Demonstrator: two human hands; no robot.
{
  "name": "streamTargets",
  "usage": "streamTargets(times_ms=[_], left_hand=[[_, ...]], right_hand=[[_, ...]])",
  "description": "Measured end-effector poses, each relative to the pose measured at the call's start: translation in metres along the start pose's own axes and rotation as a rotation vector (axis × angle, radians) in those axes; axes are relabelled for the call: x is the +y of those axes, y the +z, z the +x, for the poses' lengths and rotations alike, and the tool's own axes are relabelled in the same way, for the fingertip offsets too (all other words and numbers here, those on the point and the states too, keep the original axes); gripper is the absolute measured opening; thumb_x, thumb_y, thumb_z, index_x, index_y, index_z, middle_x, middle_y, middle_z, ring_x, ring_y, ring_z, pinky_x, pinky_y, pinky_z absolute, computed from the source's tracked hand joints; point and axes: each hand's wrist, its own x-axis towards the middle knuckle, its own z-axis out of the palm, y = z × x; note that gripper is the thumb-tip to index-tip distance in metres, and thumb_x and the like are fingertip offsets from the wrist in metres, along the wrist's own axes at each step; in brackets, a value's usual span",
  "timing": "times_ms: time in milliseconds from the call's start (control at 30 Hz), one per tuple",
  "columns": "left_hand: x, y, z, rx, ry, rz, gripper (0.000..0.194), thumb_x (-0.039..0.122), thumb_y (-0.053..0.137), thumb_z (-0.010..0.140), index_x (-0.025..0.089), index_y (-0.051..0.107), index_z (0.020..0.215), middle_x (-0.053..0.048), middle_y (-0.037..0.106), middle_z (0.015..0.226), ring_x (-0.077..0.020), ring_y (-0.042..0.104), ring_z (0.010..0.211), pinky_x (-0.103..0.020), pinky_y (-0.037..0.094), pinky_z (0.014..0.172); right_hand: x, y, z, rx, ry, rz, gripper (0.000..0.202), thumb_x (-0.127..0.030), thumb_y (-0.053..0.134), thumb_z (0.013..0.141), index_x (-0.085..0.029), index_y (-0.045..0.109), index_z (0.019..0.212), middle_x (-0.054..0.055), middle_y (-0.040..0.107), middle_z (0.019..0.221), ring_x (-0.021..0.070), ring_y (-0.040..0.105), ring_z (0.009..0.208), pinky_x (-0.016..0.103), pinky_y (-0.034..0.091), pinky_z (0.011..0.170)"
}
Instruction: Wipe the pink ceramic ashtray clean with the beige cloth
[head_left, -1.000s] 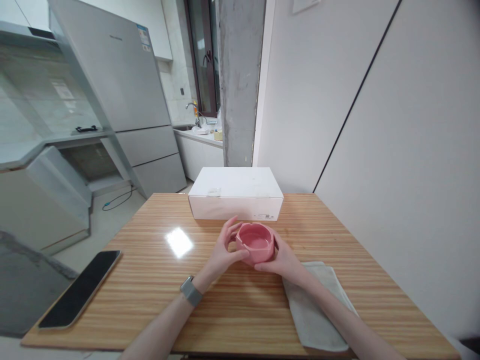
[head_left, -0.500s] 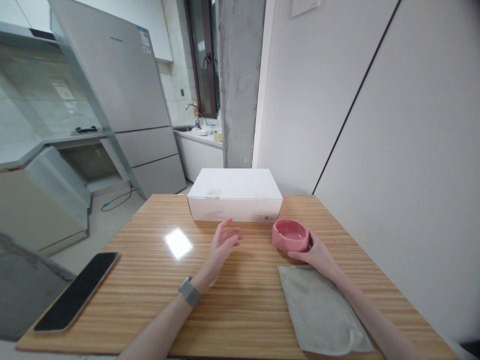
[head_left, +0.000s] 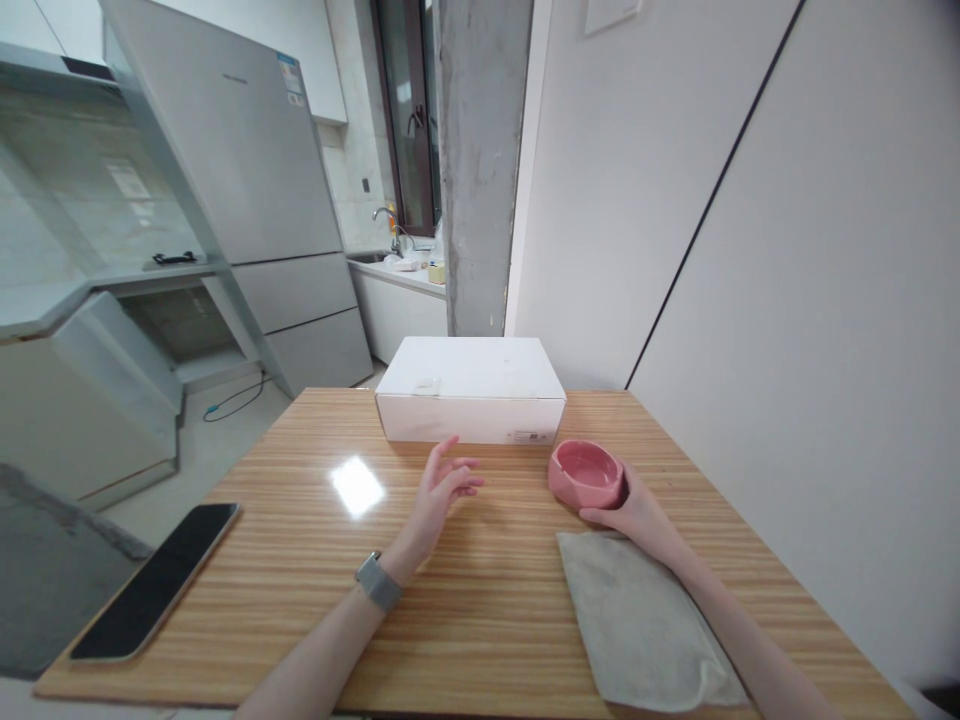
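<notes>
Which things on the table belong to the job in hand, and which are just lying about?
Part of the job:
Glossy pink, faceted, ceramic-looking bowl, held by the right grip

Apparently just lying about:
White rectangular cardboard-looking box, beyond and left of the bowl
Flat black rectangular device, off to the left
Grey rectangular cloth, nearer than the bowl; role unclear

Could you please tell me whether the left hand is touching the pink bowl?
No, a gap of tabletop shows between the left hand and the pink bowl, which only the right hand touches.
</notes>
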Motion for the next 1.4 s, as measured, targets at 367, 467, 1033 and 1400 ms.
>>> streamTargets(times_ms=[367,467,1033,1400], left_hand=[[0.003,0.001,-0.001,0.001,-0.051,-0.01,0.05,0.038,0.066,0.081,0.023,0.049,0.126,-0.006,0.07,0.095,-0.0163,0.067,0.08,-0.031,0.049,0.076],[0.003,0.001,-0.001,0.015,-0.08,-0.009,0.047,0.043,0.064,0.081,0.021,0.053,0.121,-0.006,0.07,0.092,-0.0158,0.067,0.077,-0.03,0.049,0.074],[0.027,0.005,-0.035,-0.046,-0.151,0.36,0.036,0.049,0.065,0.077,0.016,0.065,0.092,-0.004,0.067,0.071,-0.015,0.062,0.059,-0.024,0.042,0.053],[-0.011,0.006,-0.11,-0.035,0.008,0.675,0.034,0.044,0.047,0.093,0.019,0.059,0.073,0.0,0.057,0.064,-0.0145,0.053,0.062,-0.025,0.039,0.061]], right_hand=[[0.005,-0.002,-0.002,-0.035,-0.016,0.059,0.094,-0.034,0.086,0.051,-0.019,0.044,0.134,0.014,0.058,0.133,0.0321,0.054,0.123,0.049,0.038,0.107],[0.001,-0.008,-0.002,-0.056,0.038,0.128,0.097,-0.04,0.086,0.053,-0.02,0.043,0.137,0.014,0.056,0.138,0.0331,0.051,0.128,0.051,0.036,0.109],[-0.137,0.082,-0.061,-0.183,0.085,0.503,0.046,-0.054,0.067,0.078,-0.021,0.067,0.11,0.011,0.076,0.099,0.0282,0.071,0.093,0.046,0.054,0.089],[-0.123,0.132,-0.122,-0.131,0.175,0.603,0.034,-0.054,0.057,0.086,-0.021,0.06,0.077,0.002,0.064,0.066,0.0188,0.061,0.061,0.03,0.05,0.059]])
